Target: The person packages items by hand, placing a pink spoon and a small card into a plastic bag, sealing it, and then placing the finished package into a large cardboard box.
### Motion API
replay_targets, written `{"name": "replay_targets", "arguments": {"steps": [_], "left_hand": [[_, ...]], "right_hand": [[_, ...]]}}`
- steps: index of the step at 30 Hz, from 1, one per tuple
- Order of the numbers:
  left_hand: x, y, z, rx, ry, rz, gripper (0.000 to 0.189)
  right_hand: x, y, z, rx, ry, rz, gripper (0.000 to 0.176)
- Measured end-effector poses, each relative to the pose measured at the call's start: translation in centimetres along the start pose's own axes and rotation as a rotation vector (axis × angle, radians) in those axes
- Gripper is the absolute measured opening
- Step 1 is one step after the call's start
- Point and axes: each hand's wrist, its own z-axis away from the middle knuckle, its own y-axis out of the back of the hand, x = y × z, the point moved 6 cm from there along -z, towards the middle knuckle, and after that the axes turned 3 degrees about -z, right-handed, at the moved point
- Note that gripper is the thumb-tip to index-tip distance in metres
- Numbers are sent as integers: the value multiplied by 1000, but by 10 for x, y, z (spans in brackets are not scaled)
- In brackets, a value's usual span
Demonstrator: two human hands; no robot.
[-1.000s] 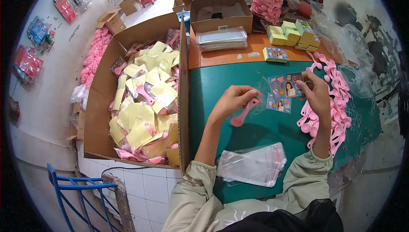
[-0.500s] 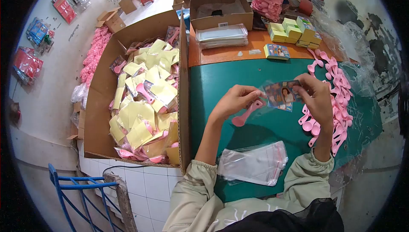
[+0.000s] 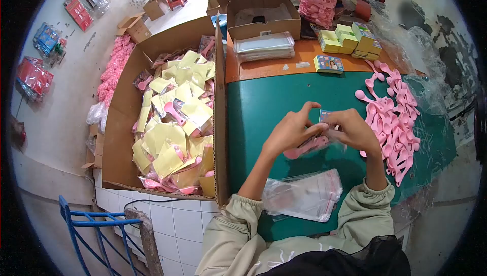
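Pinching a clear bag with a pink spoon in it between left hand and right hand, grip nearly closed on both sides, fingertips partly hidden, above the green-topped table, with a printed card showing just between the hands. Surrounded by flat clear bags on the near side, heaped pink spoons at right, a card stack on the far side, and a cardboard box of filled packets at left.
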Motion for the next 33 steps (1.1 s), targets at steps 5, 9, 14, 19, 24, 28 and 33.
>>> {"name": "replay_targets", "arguments": {"steps": [5,9,14,19,24,28,33], "left_hand": [[-22,2,9,-27,63,216,55],[-33,4,30,92,-48,497,62],[-49,3,48,166,69,639,63],[-50,-7,55,135,77,701,58],[-66,-9,57,444,-7,221,51],[-74,-28,64,324,234,687,57],[-82,-48,84,26,399,873,65]], "right_hand": [[24,19,7,149,-175,-239,16],[33,20,12,232,-296,-454,25],[29,6,16,-10,-343,-517,22],[41,-6,14,92,-306,-508,18],[34,-2,10,239,-214,-343,13],[4,-21,-2,163,-75,-216,20],[7,-66,0,-180,52,-138,25]]}}
